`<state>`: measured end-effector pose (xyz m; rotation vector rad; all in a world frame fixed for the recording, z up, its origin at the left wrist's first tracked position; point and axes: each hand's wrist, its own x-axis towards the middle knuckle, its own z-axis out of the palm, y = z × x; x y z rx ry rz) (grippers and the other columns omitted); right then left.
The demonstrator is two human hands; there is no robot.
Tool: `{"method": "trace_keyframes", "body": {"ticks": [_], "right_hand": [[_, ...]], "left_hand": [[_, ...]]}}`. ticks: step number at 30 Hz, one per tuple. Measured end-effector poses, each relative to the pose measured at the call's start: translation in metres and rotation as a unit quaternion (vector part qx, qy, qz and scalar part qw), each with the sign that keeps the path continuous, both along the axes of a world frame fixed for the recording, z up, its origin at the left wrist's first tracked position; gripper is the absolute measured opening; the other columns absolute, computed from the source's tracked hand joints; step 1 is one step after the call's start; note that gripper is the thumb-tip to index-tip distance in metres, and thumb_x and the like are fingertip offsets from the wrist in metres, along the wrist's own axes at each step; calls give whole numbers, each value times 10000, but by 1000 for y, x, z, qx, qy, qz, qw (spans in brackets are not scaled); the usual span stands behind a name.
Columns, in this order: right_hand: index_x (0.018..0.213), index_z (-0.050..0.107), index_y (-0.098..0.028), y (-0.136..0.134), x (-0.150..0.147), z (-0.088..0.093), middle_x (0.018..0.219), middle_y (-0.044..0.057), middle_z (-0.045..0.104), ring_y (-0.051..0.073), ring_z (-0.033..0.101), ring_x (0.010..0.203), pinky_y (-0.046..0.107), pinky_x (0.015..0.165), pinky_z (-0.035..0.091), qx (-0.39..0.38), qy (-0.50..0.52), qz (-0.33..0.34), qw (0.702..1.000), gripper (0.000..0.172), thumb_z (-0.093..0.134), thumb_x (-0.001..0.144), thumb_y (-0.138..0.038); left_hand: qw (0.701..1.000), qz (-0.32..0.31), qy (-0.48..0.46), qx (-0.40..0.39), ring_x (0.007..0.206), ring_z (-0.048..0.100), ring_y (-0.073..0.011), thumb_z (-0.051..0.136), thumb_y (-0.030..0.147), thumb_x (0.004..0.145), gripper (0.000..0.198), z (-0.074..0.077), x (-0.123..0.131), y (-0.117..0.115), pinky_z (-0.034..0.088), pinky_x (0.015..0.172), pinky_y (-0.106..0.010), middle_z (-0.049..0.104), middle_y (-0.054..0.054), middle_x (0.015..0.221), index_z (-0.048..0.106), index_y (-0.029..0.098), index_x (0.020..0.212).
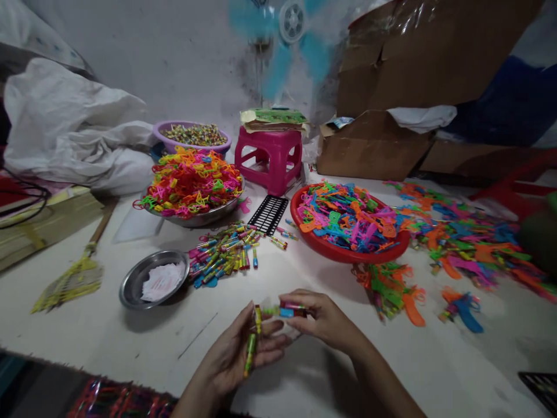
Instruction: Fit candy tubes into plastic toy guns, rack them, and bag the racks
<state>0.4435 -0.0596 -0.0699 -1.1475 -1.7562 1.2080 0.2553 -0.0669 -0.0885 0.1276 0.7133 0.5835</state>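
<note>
My left hand (241, 351) is palm up near the table's front, its thumb closed on a small yellow-green printed tube (250, 351). A second, thinner yellow piece stands by the thumb tip. Between thumb and fingers, my right hand (324, 322) pinches a small red and blue printed tube (287, 312); its end points at my left hand. A blurred greenish part shows between the two hands. Beyond them lies a loose pile of similar printed tubes (226, 252). To its left is a steel bowl (126, 290) with a white printed paper packet (163, 281).
A red basin (348, 253) and a steel basin (204, 219) hold heaps of bright plastic pieces. More pieces (474, 244) spread over the right side. A pink stool (272, 139), a black grid (268, 215), a yellow fly swatter (72, 281) and cardboard boxes (374, 145) stand or lie around.
</note>
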Motion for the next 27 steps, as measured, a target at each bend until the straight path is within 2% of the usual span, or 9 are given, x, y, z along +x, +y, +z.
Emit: {"method": "trace_keyframes", "body": {"ticks": [3, 5, 7, 10, 12, 17, 21, 23, 27], "right_hand": [[977, 673, -247, 4, 6, 18, 874, 31, 649, 156, 594, 796, 265, 716, 473, -15, -29, 155, 987, 256, 635, 724, -258], [921, 695, -238, 9, 10, 19, 835, 31, 647, 156, 600, 758, 254, 666, 482, -47, -13, 149, 988, 230, 658, 698, -279], [878, 707, -220, 14, 11, 13, 804, 33, 645, 162, 602, 725, 257, 624, 488, -66, 24, 59, 996, 242, 695, 650, -300], [881, 701, -209, 11, -1, -1, 830, 62, 660, 188, 602, 709, 305, 601, 501, -39, 56, -165, 984, 231, 640, 697, -336], [931, 684, -202, 0, -22, -12, 902, 95, 665, 212, 607, 772, 356, 667, 508, -4, 47, -253, 966, 252, 513, 795, -327], [1133, 581, -238, -29, -69, -32, 1233, 79, 530, 281, 430, 1172, 522, 966, 309, 117, -151, -206, 960, 371, 427, 798, -195], [982, 648, -294, 4, -35, -7, 1169, 26, 586, 251, 509, 1093, 492, 981, 280, 198, -245, -211, 925, 298, 489, 736, -238], [1013, 635, -216, 42, -2, 15, 1141, 81, 600, 252, 505, 1085, 468, 973, 278, 220, -258, -303, 890, 317, 474, 753, -294], [1146, 545, -85, 113, 48, 47, 1183, 222, 520, 370, 382, 1155, 542, 937, 216, 139, -301, -429, 841, 546, 508, 751, -460]], "left_hand": [[994, -95, 13, 59, 652, 670, -173, 575, 359, 778, 369, 1, -5, -7, 542, 540, -220, 684, -130, 842, 587, 50, 979], [988, -121, 25, 96, 529, 636, -107, 640, 204, 731, 237, 0, -5, -9, 483, 420, -141, 686, -75, 743, 612, 80, 931], [988, -115, 26, 101, 480, 608, -85, 649, 143, 713, 207, -2, -1, -9, 435, 368, -114, 670, -49, 666, 623, 85, 910], [997, -19, 20, 68, 622, 652, -127, 625, 148, 739, 194, -8, 9, -7, 523, 533, -185, 679, -61, 726, 624, 92, 925], [996, 66, 5, 56, 770, 660, -174, 606, 143, 754, 177, -12, 18, -6, 541, 671, -266, 685, -74, 848, 620, 115, 929], [983, 181, -22, 31, 738, 653, -152, 528, 95, 787, 147, -22, 31, -4, 529, 677, -236, 677, -72, 793, 618, 106, 902], [971, 217, 97, 25, 529, 596, -107, 596, 109, 725, 156, -21, 21, 0, 508, 561, -230, 616, -5, 649, 593, 135, 879], [934, 247, 219, 134, 520, 561, -105, 656, 159, 676, 188, -20, 15, -1, 478, 540, -219, 586, 19, 632, 594, 170, 853], [786, 224, 411, 404, 728, 552, -185, 729, 217, 587, 151, -26, 21, -10, 441, 731, -249, 616, -45, 732, 663, 189, 720]]}}
